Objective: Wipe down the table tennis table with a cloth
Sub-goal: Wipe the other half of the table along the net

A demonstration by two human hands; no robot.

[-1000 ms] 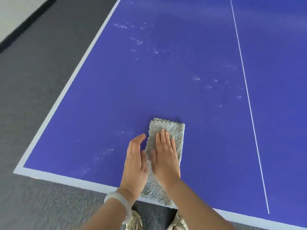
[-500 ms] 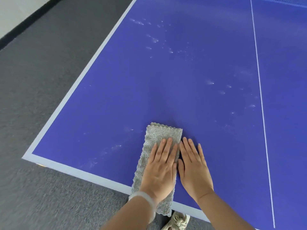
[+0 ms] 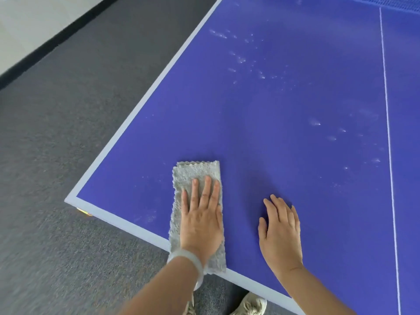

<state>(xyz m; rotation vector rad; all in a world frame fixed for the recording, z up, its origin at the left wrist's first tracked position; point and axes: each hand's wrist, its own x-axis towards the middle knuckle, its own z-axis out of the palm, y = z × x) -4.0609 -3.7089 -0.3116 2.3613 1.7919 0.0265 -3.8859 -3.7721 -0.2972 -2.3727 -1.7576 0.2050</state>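
While the left hand (image 3: 201, 220) presses flat, fingers straight, on a grey cloth (image 3: 195, 176) lying at the near edge of the blue table (image 3: 284, 92), the right hand (image 3: 280, 233) rests open on the bare surface beside it, apart from the cloth. White specks (image 3: 241, 60) dot the far surface.

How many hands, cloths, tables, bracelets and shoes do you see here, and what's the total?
Hands: 2, left hand and right hand
cloth: 1
table: 1
bracelet: 1
shoes: 2, one mostly hidden by the left arm
Total: 7
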